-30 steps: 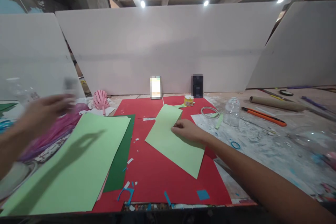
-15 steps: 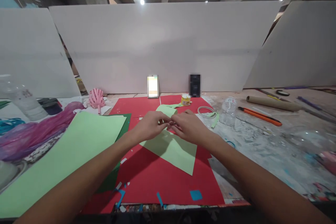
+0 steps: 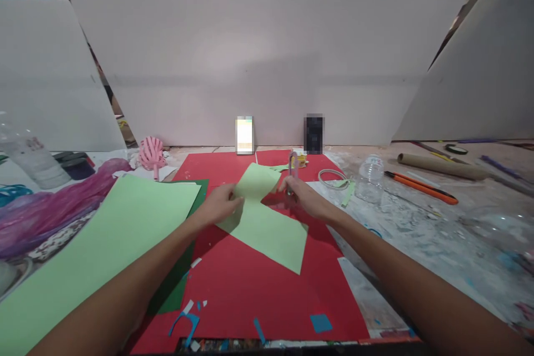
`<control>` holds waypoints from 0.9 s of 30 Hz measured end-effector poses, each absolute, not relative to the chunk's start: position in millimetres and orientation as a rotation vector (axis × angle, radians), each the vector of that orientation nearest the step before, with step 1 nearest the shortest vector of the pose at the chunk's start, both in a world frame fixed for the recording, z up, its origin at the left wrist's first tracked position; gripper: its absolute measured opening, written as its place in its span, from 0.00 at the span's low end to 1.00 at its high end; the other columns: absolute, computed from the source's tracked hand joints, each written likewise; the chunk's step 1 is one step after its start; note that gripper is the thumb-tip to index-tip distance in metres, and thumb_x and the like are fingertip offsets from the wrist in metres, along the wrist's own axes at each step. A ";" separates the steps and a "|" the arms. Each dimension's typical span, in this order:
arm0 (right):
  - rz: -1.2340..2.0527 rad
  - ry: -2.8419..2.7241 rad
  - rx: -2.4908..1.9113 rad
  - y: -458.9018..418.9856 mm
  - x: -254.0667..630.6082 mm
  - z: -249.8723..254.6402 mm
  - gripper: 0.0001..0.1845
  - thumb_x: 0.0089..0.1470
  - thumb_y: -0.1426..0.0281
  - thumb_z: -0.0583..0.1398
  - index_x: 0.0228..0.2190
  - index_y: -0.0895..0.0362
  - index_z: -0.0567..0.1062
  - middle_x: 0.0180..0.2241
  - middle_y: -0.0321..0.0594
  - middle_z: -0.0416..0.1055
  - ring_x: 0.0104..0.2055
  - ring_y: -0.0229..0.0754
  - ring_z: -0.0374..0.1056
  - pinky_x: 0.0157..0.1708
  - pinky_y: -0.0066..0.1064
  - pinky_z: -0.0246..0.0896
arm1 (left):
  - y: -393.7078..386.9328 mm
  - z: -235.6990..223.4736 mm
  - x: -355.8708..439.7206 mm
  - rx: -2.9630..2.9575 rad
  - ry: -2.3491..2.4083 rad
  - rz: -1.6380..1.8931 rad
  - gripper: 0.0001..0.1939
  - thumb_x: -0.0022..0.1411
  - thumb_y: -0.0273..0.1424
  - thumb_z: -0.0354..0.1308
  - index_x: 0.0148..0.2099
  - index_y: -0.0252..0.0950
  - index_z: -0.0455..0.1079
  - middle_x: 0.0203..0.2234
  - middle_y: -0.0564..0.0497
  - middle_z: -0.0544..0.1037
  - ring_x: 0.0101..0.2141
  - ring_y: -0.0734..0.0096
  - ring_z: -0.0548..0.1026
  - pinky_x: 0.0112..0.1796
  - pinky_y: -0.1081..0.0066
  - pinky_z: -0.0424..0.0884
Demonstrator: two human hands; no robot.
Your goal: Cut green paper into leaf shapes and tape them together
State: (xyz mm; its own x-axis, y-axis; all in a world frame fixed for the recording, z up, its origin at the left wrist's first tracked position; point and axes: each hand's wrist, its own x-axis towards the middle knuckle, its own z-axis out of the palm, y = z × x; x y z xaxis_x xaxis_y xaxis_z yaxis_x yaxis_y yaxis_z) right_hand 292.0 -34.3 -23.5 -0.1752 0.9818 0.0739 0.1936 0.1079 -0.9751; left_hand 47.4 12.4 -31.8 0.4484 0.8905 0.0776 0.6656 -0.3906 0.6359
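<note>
A light green sheet of paper [image 3: 267,236], with a notch cut into its right side, lies on the red sheets [image 3: 250,300]. My left hand [image 3: 219,204] pinches its left edge between thumb and fingers. Right of the notch, my right hand [image 3: 306,196] is closed around scissors [image 3: 293,159]; a pale pinkish loop handle sticks up above the fingers, while the blades are blurred and mostly hidden. Just behind that handle sits a small yellow roll of tape [image 3: 301,161], partly covered. Narrow green offcuts lie near it.
At left, a large light green sheet [image 3: 146,211] overlaps a dark green one, beside pink plastic [image 3: 75,200]. Two phones [image 3: 245,136] lean on the white board [image 3: 267,55]. A plastic bottle [image 3: 370,178], orange cutter [image 3: 421,187] and cardboard tube [image 3: 440,166] lie at right. Blue scraps [image 3: 321,323] lie in front.
My hands, together over the paper before, have moved apart: the left to the paper's left edge, the right rightward with the scissors, whose handle now points up. The notched paper is more exposed.
</note>
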 end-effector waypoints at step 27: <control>1.751 -1.301 -1.014 -36.2 302.9 -20.5 0.14 0.58 0.58 0.55 0.34 0.57 0.71 0.12 0.26 0.53 0.13 0.29 0.40 0.14 0.23 0.37 | 67.5 0.5 -71.7 1.983 1.852 0.923 0.18 0.53 0.39 0.55 0.45 0.35 0.65 0.46 0.39 0.70 0.49 0.47 0.66 0.43 0.60 0.61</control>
State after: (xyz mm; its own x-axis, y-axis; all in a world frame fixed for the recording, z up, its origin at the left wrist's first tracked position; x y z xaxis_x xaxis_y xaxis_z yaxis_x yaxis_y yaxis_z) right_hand 302.9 -36.2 -20.5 -0.4315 0.8858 -0.1709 -0.0923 -0.2317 -0.9684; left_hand -71.7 67.5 0.5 -0.0227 0.9650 0.2614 0.7900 -0.1430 0.5962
